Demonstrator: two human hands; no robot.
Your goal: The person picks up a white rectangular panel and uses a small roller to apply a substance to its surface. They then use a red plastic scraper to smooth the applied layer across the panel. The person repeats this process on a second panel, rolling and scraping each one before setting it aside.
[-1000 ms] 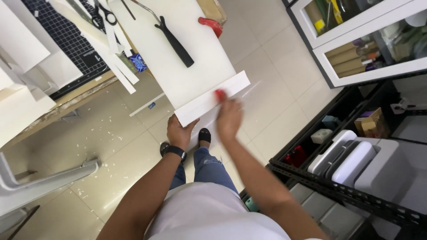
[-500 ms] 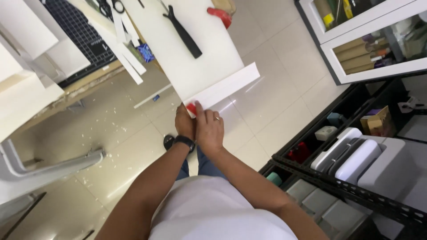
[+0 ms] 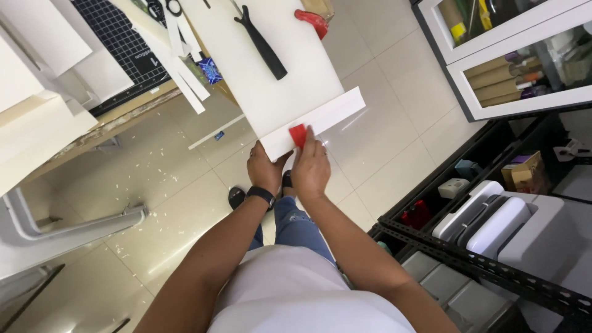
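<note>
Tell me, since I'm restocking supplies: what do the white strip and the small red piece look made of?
White strip: probably foam board or thick card, matte, stiff, clean straight edges. Red piece: maybe plastic, smooth and evenly coloured; hard to tell under the right hand.

Two hands point(image 3: 290, 169), one white strip point(image 3: 320, 120), one red block point(image 3: 298, 134), one black-handled tool point(image 3: 264, 42).

The floor point(image 3: 394, 105) is of large pale glossy tiles, with small white scraps lying on it near the wooden counter point(image 3: 117, 120) at the upper left. At the upper right stands a white cabinet point(image 3: 493, 80) with glass doors. Below it, a black metal shelf point(image 3: 493, 265) holds grey and white cases. The light is probably from above, since the tiles reflect it.
</note>
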